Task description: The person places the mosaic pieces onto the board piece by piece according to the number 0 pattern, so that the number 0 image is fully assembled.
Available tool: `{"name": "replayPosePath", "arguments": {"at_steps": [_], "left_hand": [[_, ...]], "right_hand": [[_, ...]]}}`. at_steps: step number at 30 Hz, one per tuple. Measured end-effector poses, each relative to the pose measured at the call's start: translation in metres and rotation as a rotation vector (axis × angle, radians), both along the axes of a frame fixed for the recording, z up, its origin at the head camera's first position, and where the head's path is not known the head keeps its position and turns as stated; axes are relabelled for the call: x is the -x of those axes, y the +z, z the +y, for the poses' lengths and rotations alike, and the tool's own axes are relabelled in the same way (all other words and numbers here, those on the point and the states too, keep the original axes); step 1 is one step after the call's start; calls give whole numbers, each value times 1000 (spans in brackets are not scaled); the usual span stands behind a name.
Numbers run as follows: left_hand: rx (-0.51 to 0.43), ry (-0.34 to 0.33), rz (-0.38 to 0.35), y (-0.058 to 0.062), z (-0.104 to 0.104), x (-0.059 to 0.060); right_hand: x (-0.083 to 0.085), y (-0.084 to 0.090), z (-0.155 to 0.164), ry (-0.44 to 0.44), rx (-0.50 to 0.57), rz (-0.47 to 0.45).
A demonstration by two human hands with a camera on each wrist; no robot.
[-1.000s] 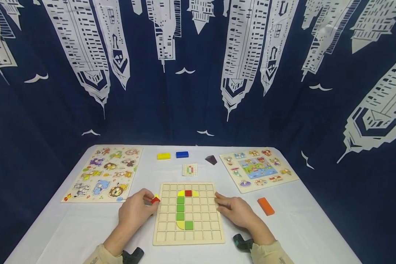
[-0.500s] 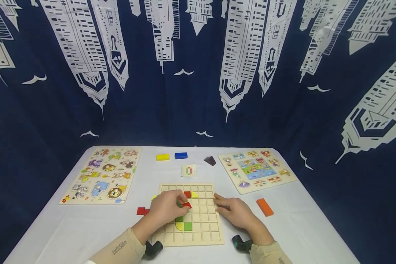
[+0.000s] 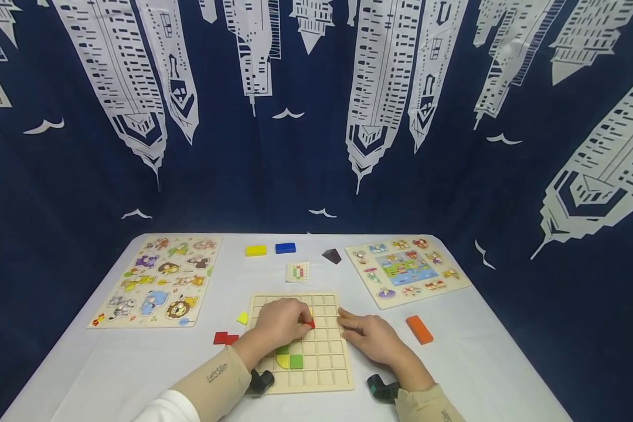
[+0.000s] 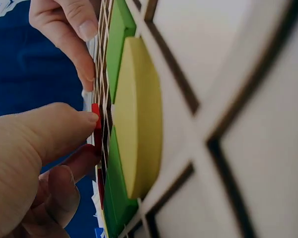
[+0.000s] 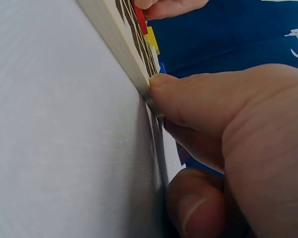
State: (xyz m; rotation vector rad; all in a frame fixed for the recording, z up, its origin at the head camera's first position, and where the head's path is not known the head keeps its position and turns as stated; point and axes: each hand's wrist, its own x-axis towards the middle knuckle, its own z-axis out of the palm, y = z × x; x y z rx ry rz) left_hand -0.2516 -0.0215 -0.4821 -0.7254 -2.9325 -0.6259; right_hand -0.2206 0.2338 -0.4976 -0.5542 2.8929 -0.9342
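My left hand [image 3: 282, 322] reaches over the wooden grid board [image 3: 324, 375] and pinches a red tile [image 3: 311, 324] between thumb and fingers. In the left wrist view this red tile [image 4: 96, 110] is at the board's surface; whether it sits in a cell I cannot tell. A yellow rounded tile [image 3: 282, 361] and a green tile [image 3: 296, 361] lie in the lower cells, with more tiles partly hidden under the hand. My right hand [image 3: 371, 338] holds the board's right edge, thumb on the rim [image 5: 114, 47] in the right wrist view.
Left of the board lie red tiles [image 3: 220, 337] and a yellow tile [image 3: 242, 317]. A pattern card [image 3: 298, 272], yellow block [image 3: 255, 251], blue block [image 3: 285, 248] and dark block [image 3: 332, 256] lie behind. Animal puzzle [image 3: 158, 281] left, second puzzle [image 3: 406, 272] and orange block [image 3: 419, 329] right.
From the board's left side, my left hand has carried the red tile rightward over the grid. Red and yellow tiles now show on the table at left. The right hand keeps its hold.
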Motion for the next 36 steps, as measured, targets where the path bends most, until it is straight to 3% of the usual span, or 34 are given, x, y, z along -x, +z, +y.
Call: {"name": "replayPosePath", "arguments": {"at_steps": [9,14,17,22,29,36], "left_hand": [[-20,6,50,-3,-7,3],[-51,-2,39,0,-15,-2],[-75,57,39,4,-29,-9],[-95,216,27,8,-70,-23],[-133,341,-13,0,-122,-41],[-90,273,17,-13,-134,-42]], "right_hand": [[2,0,-5,16,4,-1],[1,-1,-7,8,9,-15],[1,-1,-8,3,9,-9],[2,-2,-9,-3,6,-1],[2,0,-9,-17,-4,-10],[1,-1,-5,-46,11,-13]]}}
